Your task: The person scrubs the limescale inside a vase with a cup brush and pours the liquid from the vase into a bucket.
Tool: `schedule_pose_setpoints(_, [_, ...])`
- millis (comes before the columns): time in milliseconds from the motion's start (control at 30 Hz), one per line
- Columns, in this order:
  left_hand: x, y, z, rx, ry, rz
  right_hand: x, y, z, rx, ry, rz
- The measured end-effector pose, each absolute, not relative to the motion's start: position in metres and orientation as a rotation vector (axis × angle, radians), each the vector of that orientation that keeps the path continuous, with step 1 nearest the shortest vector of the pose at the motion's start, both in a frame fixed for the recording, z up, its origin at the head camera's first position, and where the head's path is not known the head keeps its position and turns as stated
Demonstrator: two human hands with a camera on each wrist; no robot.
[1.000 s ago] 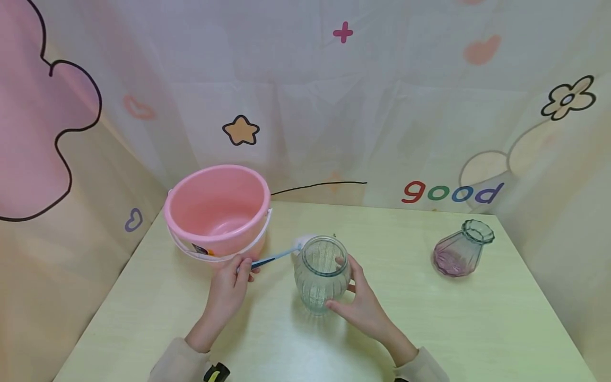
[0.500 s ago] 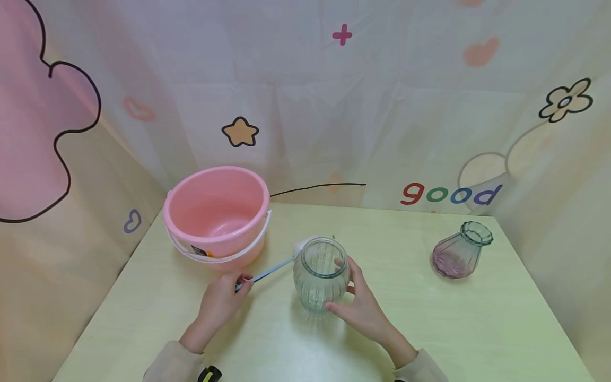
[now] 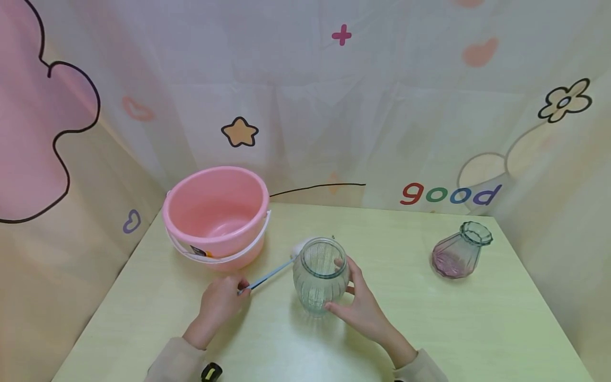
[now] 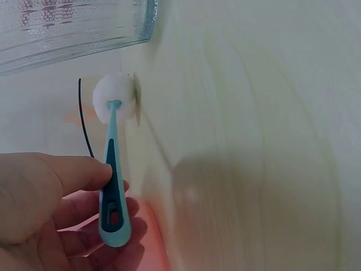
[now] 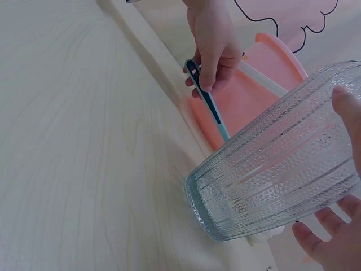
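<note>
My left hand (image 3: 221, 302) pinches the blue handle of a sponge brush (image 4: 115, 169) between thumb and fingers. Its round white head (image 4: 114, 97) shows fully in the left wrist view, beside a ribbed glass jar (image 3: 321, 278); in the head view the jar partly covers that head. Fingers and thumb of my right hand (image 3: 365, 307) curl round the jar's right side, and its mouth faces up. The textured clear glass (image 5: 276, 169) fills much of the right wrist view, with some fingers behind it.
A pink bucket (image 3: 217, 244) with a white handle stands at the back left of the pale table (image 3: 429, 329). A second glass vase (image 3: 458, 252), purple at its base, is at the back right. A printed curtain (image 3: 296, 106) hangs behind.
Over the first half second my left hand came down and slightly left, tilting the brush handle lower; it shifts little after that. My right hand and the jar stay in place.
</note>
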State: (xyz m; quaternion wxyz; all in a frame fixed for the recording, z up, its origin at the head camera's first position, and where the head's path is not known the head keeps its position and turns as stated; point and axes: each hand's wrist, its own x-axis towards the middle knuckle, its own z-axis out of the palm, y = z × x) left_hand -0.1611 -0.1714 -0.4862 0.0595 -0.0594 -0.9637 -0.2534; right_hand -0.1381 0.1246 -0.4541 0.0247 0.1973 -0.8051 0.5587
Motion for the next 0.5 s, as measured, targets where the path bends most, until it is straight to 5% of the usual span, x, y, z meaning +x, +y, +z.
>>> schedule_pose_setpoints(500, [-0.161,-0.1712,-0.4952,-0.23,-2.987,-0.734,-0.1341,0.123,-0.4459,0.613,-2.481,1.741])
